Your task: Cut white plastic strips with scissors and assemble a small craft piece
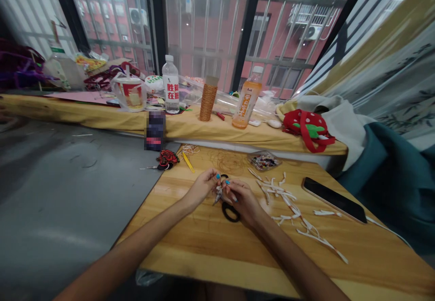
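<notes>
My left hand (204, 184) and my right hand (245, 201) meet over the wooden table, fingertips pinched close together. Between them hangs a small whitish-grey stringy piece (218, 194), too small to make out fully; both hands appear to grip it. Black-handled scissors (231, 212) lie on the table under the fingers, their blades mostly hidden. To the right of my right hand, white cord strips with orange bits (288, 201) are spread out. A clear tray of mixed beads (264, 160) sits beyond them, and thin tan thread (227, 160) lies in loose coils nearby.
A yellow craft knife (188, 162) and keys on a red braided cord (166, 160) lie at the table's far left. A black phone (335, 198) rests on the right. Along the sill stand a water bottle (171, 86), a twine-wrapped cylinder (208, 99) and an orange drink bottle (247, 98).
</notes>
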`<state>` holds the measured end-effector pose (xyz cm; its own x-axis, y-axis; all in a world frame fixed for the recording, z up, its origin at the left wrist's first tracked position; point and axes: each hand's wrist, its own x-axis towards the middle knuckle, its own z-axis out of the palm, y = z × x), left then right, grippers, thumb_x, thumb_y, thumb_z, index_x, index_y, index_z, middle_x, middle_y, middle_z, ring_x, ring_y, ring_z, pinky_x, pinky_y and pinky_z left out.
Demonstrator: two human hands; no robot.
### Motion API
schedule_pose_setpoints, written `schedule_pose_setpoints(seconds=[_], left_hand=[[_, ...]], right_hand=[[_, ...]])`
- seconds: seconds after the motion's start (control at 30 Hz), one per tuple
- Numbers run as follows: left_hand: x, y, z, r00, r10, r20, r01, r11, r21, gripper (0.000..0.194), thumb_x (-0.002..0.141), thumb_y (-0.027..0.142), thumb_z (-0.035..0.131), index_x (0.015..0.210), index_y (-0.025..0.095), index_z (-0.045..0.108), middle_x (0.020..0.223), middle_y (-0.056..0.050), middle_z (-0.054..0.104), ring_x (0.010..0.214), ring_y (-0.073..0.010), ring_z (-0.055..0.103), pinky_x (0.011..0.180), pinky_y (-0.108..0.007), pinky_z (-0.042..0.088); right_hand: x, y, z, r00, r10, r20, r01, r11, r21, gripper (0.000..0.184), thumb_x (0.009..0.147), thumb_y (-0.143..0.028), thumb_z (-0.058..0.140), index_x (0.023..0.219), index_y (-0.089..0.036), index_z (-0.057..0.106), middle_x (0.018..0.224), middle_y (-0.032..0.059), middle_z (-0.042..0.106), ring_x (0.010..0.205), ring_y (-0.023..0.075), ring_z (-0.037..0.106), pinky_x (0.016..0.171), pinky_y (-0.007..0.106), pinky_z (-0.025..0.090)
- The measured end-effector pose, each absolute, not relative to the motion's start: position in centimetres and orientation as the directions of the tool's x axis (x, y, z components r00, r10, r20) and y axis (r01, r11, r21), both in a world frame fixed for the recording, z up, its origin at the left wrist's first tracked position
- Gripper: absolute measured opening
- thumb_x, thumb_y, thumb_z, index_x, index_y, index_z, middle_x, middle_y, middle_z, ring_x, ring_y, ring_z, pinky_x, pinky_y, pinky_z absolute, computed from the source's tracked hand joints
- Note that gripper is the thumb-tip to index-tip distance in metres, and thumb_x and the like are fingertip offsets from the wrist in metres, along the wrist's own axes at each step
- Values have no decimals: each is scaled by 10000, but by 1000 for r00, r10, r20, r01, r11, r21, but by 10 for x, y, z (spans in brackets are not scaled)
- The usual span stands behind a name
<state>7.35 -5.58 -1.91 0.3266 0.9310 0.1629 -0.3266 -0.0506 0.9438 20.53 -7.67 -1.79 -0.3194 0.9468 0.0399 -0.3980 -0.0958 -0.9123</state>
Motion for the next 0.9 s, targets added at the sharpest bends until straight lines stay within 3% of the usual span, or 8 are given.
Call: schedule_pose_setpoints(seconds=[0.2,0.3,0.43,0.63,0.9], left_hand=[[57,-47,-9,283,929,239,-135,-208,969,297,645,413,584,775,160,498,572,51,470,461,-69,411,464,-187,314],[51,-50,-2,270,921,281,71,-310,948,275,744,409,463,685,153,544,567,32,474,486,-81,403,467,-188,293],[50,-57,5,431,876,219,251,-349,903,332,758,391,448,561,146,555,537,15,505,526,-100,428,495,-196,290],[50,-61,12,574,819,13,69,-64,996,328,611,450,607,556,137,528,472,44,435,417,-66,344,423,-194,231],[51,-67,6,609,793,0,-238,182,954,229,605,319,648,636,131,521,556,27,473,415,-40,356,420,-186,220]], right_hand=[[205,-80,-10,-296,954,37,-394,-86,-915,131,618,-294,605,586,-171,574,485,-34,426,432,76,309,424,208,241],[205,-79,-10,-267,962,48,-407,-68,-911,117,604,-261,617,566,-161,569,567,-17,481,463,73,358,456,205,289],[206,-79,-12,-284,958,39,-442,-95,-892,118,608,-237,617,548,-151,563,556,-19,485,478,70,386,471,192,307],[205,-81,-12,-318,948,6,-461,-149,-875,144,625,-237,619,527,-153,555,554,-21,469,494,69,396,480,183,315],[209,-80,-3,-285,955,83,-567,-98,-818,157,600,-230,625,494,-156,537,623,-13,493,493,65,373,488,191,337]])
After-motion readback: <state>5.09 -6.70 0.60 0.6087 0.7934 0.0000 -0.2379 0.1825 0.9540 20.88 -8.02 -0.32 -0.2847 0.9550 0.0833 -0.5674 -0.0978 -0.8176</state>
